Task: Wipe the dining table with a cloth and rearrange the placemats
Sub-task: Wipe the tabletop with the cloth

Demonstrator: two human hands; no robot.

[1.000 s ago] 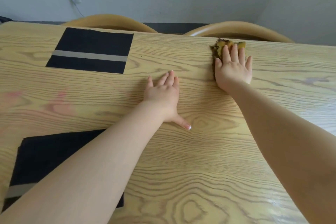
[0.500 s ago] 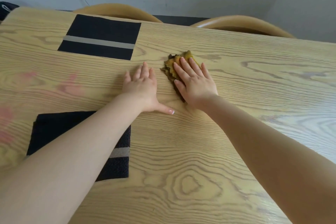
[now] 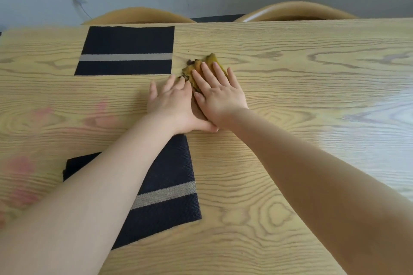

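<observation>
Right hand (image 3: 220, 94) presses flat, fingers straight, on a crumpled yellow cloth (image 3: 202, 67); left hand (image 3: 173, 99) lies open on the wood-grain surface (image 3: 290, 69).

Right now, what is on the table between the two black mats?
In the head view, the left hand lies flat between the far mat and the near mat, with bare table beside it.
</observation>
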